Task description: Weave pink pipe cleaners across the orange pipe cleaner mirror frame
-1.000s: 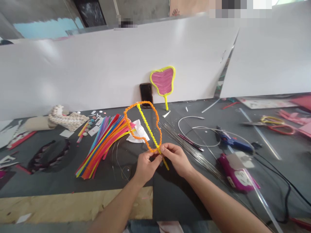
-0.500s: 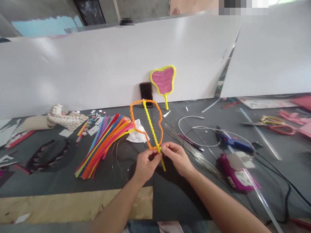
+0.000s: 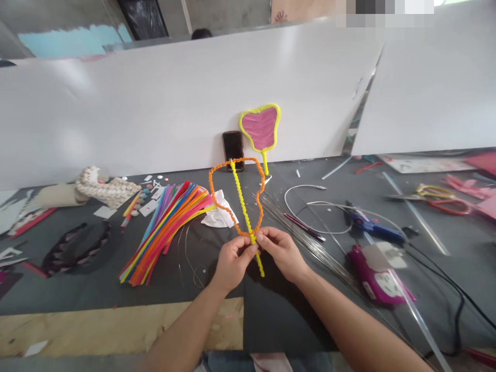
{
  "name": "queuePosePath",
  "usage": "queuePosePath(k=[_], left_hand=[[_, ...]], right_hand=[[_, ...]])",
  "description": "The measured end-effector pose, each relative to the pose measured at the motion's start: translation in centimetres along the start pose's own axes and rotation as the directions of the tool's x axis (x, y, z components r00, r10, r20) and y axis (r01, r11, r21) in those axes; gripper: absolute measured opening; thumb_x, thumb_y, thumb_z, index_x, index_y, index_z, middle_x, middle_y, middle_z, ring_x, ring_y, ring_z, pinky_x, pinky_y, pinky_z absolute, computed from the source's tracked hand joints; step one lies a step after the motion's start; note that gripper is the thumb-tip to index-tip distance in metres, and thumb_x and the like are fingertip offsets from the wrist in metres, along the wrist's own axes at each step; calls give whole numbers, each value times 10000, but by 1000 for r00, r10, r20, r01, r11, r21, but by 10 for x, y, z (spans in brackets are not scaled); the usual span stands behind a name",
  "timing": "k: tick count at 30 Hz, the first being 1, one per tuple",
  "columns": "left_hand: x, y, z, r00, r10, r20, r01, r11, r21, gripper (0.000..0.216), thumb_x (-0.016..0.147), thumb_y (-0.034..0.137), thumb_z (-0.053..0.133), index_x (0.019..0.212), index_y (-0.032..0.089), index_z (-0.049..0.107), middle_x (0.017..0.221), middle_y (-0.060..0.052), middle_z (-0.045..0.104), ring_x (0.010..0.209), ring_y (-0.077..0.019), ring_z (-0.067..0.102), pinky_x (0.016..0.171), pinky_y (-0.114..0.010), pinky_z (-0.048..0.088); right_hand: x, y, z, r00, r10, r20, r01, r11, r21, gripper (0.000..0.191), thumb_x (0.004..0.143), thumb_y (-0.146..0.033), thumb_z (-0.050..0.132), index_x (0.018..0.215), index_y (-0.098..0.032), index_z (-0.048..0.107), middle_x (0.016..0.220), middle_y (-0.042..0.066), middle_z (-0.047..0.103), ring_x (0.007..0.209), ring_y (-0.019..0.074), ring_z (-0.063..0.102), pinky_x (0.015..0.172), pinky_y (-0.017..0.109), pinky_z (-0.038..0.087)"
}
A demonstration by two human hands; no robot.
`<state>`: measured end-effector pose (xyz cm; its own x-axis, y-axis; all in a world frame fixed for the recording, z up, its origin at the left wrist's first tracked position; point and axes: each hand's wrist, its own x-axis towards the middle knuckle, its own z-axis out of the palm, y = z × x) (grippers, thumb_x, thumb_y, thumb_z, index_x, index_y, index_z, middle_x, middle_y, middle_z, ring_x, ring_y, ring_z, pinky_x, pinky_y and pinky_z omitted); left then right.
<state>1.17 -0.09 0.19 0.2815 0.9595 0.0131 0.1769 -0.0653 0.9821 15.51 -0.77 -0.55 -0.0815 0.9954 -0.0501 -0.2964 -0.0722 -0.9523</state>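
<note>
Between my two hands is a pipe-cleaner frame: an orange twisted loop (image 3: pixel 261 206) with a yellow twisted stem (image 3: pixel 240 195) running through its middle and out below. My left hand (image 3: pixel 233 262) pinches the stem just under the loop's base. Close against it, my right hand (image 3: pixel 282 251) pinches the same joint with thumb and forefinger. The stem's lower end hangs free below my fingers. Behind the loop, a pink fan shape with a yellow fuzzy edge (image 3: pixel 260 129) leans on the white board, beside a dark phone (image 3: pixel 233 149).
A bundle of coloured pipe cleaners (image 3: pixel 166 227) lies at left, with a braided headband (image 3: pixel 77 248) beyond it. To the right are thin metal wires (image 3: pixel 310 248), a blue glue gun (image 3: pixel 375 227), a magenta device (image 3: pixel 377 279) and scissors (image 3: pixel 437 196). A white board (image 3: pixel 155 108) stands behind.
The orange loop has shifted slightly right and turned a little, its right side now farther out. Both hands keep their pinch at the joint, nearly in the same place.
</note>
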Motion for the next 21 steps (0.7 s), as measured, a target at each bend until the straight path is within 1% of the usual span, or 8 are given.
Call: queuePosePath(k=[5, 10, 15, 17, 21], left_hand=[[1, 2, 0, 997, -14, 82, 21, 997, -79, 228, 802, 337, 585, 690, 140, 613, 661, -7, 604, 635, -125, 518, 618, -222, 419], [3, 2, -1, 994, 1, 114, 6, 998, -66, 237, 798, 338, 578, 669, 143, 614, 660, -15, 606, 643, -135, 530, 639, -236, 429], [3, 0, -2, 990, -38, 133, 50, 995, -82, 234, 793, 345, 579, 675, 147, 622, 658, -15, 617, 649, -144, 538, 661, -253, 432], [3, -1, -2, 992, -43, 122, 51, 997, -65, 241, 799, 348, 576, 669, 149, 619, 649, -7, 607, 637, -138, 524, 644, -246, 423], [2, -2, 0, 996, 1, 94, -3, 1000, 19, 279, 826, 381, 545, 686, 149, 615, 648, 3, 571, 627, -130, 489, 605, -231, 404]], right_hand=[[0, 1, 1, 999, -15, 31, 13, 998, 54, 269, 755, -437, 677, 741, -179, 604, 634, -30, 537, 566, 100, 488, 580, 248, 423], [0, 1, 1, 999, -21, 49, 17, 998, 64, 283, 745, -445, 688, 734, -178, 593, 616, -31, 534, 551, 104, 497, 572, 256, 437], [-1, -3, 1, 996, -26, 84, 22, 999, 46, 296, 755, -450, 674, 687, -176, 582, 606, -29, 527, 551, 105, 496, 576, 258, 440], [-1, -4, 1, 996, -39, 76, 36, 999, 32, 289, 758, -445, 671, 692, -177, 587, 611, -28, 522, 559, 106, 495, 575, 255, 438], [-1, -1, 2, 998, -67, 4, 67, 997, -46, 281, 761, -450, 658, 726, -180, 591, 665, -15, 531, 570, 109, 498, 553, 248, 440]])
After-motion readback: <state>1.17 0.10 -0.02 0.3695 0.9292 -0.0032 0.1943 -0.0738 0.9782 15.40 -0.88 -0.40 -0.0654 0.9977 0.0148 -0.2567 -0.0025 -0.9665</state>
